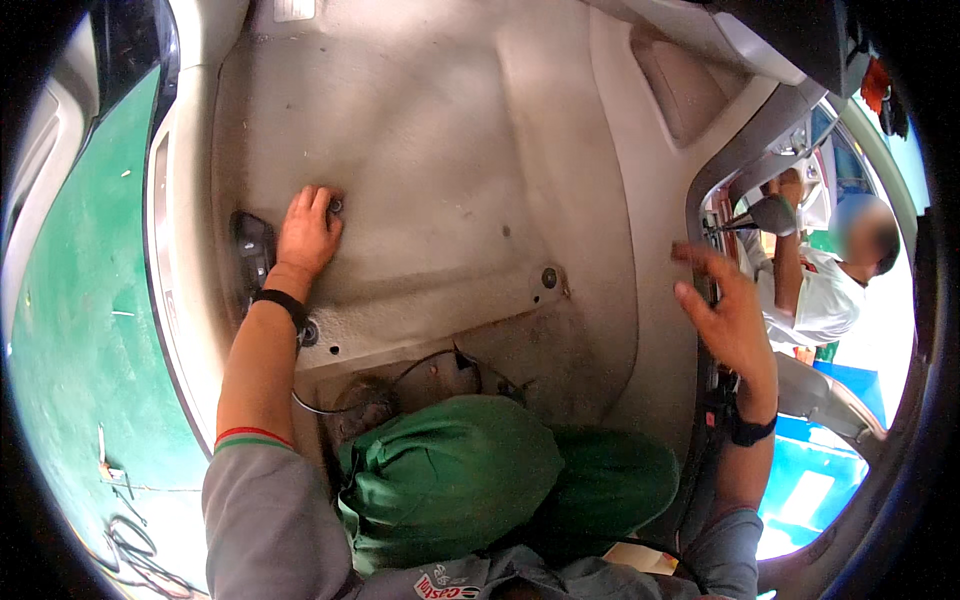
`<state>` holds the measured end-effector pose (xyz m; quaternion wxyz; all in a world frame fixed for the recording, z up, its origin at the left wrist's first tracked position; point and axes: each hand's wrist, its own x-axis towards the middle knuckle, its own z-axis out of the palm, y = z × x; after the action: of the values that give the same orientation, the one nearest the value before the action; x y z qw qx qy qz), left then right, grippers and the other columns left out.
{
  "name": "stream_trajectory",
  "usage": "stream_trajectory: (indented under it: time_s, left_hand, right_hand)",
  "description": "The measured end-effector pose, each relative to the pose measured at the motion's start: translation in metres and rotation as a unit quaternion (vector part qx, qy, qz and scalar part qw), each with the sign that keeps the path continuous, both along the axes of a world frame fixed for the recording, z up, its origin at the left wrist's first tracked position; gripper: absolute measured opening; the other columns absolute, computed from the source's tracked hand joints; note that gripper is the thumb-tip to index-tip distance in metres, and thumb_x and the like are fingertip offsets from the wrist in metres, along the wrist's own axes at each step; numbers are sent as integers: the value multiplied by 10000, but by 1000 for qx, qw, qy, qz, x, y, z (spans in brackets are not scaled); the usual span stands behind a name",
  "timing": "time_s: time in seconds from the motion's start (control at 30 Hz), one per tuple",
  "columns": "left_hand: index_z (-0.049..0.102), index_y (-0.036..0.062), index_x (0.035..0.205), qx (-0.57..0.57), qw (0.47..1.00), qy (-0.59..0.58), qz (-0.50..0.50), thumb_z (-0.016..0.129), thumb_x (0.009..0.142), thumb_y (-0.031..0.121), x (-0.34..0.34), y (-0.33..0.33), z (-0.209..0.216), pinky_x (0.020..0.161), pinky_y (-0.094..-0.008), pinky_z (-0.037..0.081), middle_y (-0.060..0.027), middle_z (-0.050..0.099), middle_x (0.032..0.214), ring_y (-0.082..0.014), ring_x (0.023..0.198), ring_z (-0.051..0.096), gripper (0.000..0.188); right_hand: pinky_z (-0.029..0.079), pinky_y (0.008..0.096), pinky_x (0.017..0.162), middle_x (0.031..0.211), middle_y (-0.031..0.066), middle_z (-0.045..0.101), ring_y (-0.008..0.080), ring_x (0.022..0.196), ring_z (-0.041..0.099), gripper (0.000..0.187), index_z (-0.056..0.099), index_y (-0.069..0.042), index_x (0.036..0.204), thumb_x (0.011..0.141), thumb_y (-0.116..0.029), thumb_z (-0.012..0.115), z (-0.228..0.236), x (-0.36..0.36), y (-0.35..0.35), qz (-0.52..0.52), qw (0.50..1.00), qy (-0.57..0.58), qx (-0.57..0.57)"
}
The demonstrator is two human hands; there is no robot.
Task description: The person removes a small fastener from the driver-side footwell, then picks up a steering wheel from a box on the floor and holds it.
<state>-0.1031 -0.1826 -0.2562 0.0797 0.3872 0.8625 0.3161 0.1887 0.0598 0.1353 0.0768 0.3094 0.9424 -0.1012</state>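
Note:
My left hand rests on the beige carpet of a car floor, its fingers laid out over it. A small dark round fitting sits right at the index finger and thumb; I cannot make out a grip on it. My right hand hovers above the right edge of the floor, beside the centre console, fingers apart and holding nothing. Both wrists carry dark bands. Along the carpet's raised near strip are dark round mounting points, one at the right end and one by my left wrist.
A black trim piece lies beside my left wrist, by the door sill. A thin dark cable runs ahead of my green-trousered knees. Hoses lie on the green floor outside. Another person is beyond the right opening.

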Motion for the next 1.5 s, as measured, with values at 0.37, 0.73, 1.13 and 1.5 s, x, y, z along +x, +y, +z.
stream_trajectory:
  time_s: [0.37, 0.73, 1.13, 1.5]
  left_hand:
    - [566, 65, 1108, 31, 999, 41, 11, 589, 799, 89, 1, -1, -2, 941, -467, 458, -165, 576, 1069, -378, 1059, 544, 310]
    - [554, 43, 1124, 23, 999, 33, 16, 584, 839, 100, -1, 3, -6, 891, -479, 471, -201, 571, 1060, -408, 1012, 551, 292]
    - [554, 45, 1134, 8, 999, 40, 8, 577, 854, 99, 4, 6, 4, 915, -484, 465, -205, 568, 1064, -409, 1031, 545, 287]
    - [526, 36, 1156, -1, 997, 74, 2, 556, 916, 119, -2, 2, -13, 871, -496, 478, -218, 579, 1081, -425, 1007, 557, 255]
  right_hand:
    - [367, 465, 1062, 1296, 151, 585, 369, 1257, 484, 397, 598, -66, 1205, 826, -144, 683, -64, 6, 68, 18, 967, 52, 249]
    - [374, 467, 1052, 1281, 200, 565, 384, 1224, 490, 506, 521, 15, 1252, 785, -94, 680, -107, 18, 69, -117, 917, 276, 263]
    - [383, 481, 1033, 1205, 232, 585, 407, 1161, 499, 588, 471, 48, 1290, 760, -107, 676, -108, 12, 63, -126, 918, 228, 298]
    - [401, 445, 1017, 1166, 182, 629, 362, 1142, 529, 496, 546, 3, 1204, 747, -134, 681, -113, 9, 62, -120, 909, 214, 337]
